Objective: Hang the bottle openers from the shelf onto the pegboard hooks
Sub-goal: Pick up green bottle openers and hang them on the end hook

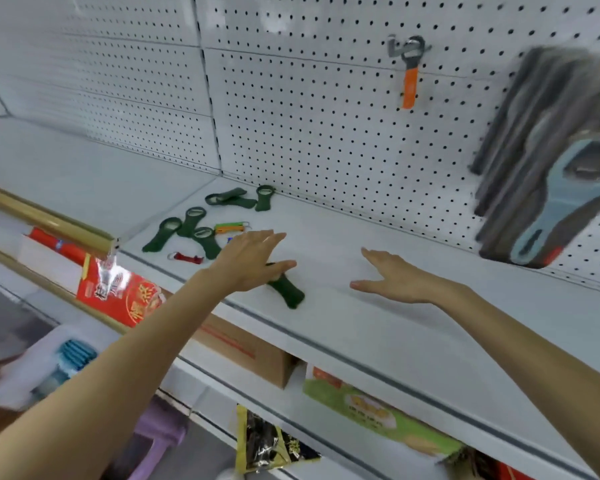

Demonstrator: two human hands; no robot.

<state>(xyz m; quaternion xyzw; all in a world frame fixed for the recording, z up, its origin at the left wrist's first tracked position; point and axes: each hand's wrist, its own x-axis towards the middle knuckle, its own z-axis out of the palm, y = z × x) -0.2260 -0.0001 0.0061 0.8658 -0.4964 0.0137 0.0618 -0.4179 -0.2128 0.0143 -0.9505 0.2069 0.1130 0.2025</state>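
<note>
Progress: early. I count one orange opener (410,83) hung on pegboard (326,126) hook (395,46). Green openers (194,225) and red opener (187,257) lie unhung on shelf (378,327). Left hand (253,261), fingers straight, covers head of nearest green opener (288,293); grip not evident. Right hand (395,277) flat, empty.

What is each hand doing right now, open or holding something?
Left hand: open, fingers straight, over the green bottle opener.
Right hand: open, holding nothing.
</note>
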